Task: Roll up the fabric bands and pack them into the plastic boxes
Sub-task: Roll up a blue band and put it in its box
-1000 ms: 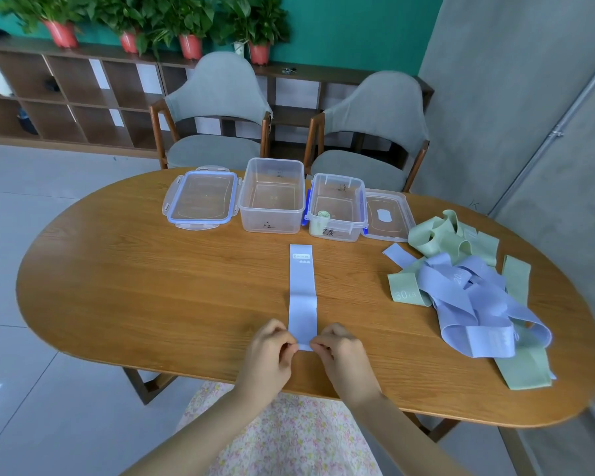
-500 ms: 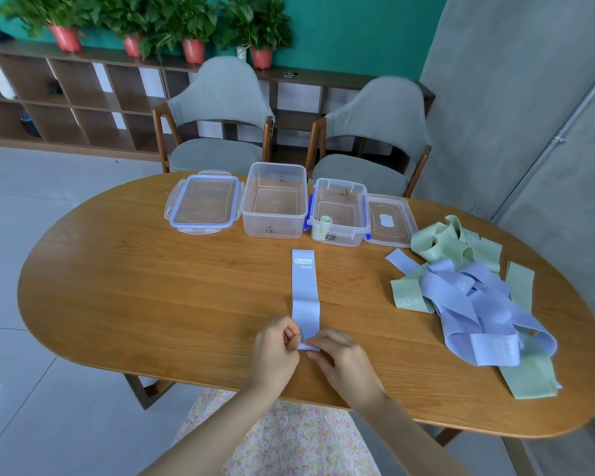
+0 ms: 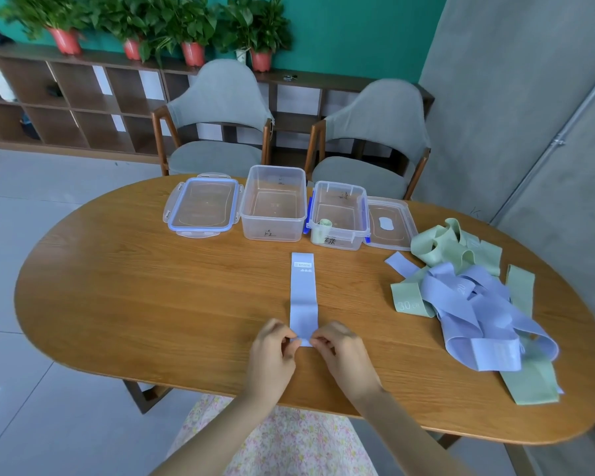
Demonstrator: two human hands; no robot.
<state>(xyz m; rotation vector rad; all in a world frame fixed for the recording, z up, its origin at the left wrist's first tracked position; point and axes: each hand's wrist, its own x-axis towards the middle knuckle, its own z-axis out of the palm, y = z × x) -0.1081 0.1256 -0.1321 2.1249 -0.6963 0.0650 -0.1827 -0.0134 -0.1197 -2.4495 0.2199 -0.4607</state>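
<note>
An oval wooden table [image 3: 124, 297] stands before two grey chairs [image 3: 217, 132] and a teal wall. Since a second ago, the left hand [image 3: 272, 352] and right hand [image 3: 340, 352] keep pinching the near end of the flat blue band [image 3: 303, 297], now slightly curled. The larger box [image 3: 273, 204] holds nothing; the smaller box [image 3: 339, 216] holds one green roll [image 3: 324, 224].

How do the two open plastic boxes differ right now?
The left box looks larger and holds nothing visible; the right box looks smaller and holds one rolled green band. The right box has blue clips on its rim; the left box shows none. Both are clear and lidless, each with its lid beside it.
</note>
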